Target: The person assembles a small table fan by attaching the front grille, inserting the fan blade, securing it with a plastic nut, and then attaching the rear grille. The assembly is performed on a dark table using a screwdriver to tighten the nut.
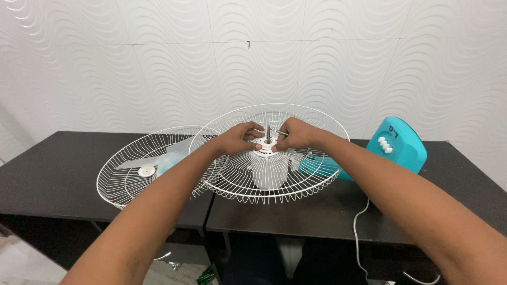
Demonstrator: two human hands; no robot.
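Bright, even light fills the scene, and the white patterned wall [158,53] looks almost washed out. The dark counter [53,174] carries a soft sheen and only faint shadows. Focus is sharp at centre; the forearms stretch wide near the lower edges.

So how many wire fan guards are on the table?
2: one wire guard under both hands at the middle, around the shaft; the other guard lies to its left, their rims overlapping.
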